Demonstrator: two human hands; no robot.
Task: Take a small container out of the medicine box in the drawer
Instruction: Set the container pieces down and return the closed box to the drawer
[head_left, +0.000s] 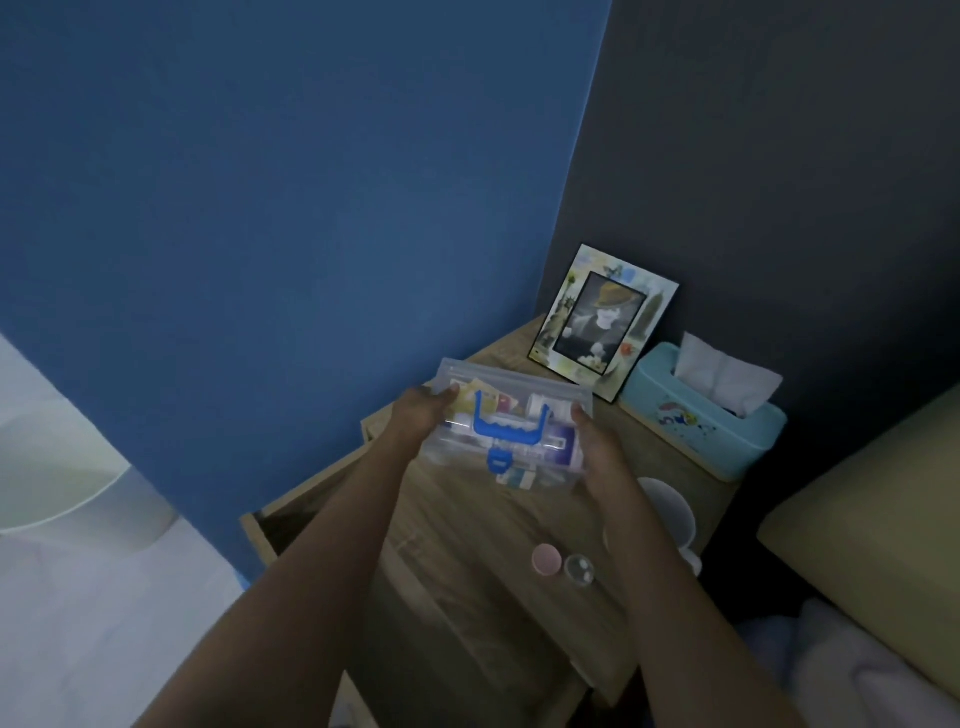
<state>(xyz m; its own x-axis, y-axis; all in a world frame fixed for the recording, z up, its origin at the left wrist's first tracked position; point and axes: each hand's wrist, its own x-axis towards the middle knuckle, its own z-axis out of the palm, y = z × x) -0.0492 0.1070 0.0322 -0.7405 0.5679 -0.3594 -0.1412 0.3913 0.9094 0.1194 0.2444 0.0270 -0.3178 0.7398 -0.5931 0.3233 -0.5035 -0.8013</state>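
Note:
I hold a clear plastic medicine box (519, 410) with a blue handle and blue latch above the wooden nightstand (467, 525). My left hand (423, 410) grips its left end and my right hand (597, 447) grips its right end. Its lid looks shut, and packets and small containers show through the plastic. The open drawer (283, 512) juts out to the left, below my left forearm; its inside is dark. A small pink-capped container (546, 559) and a small clear round one (580, 570) rest on the nightstand top near its front.
A picture frame (602, 322) leans against the dark wall at the back of the nightstand. A teal tissue box (701, 415) stands to its right. A white cup (670, 512) sits by the right edge. A bed (872, 545) lies on the right.

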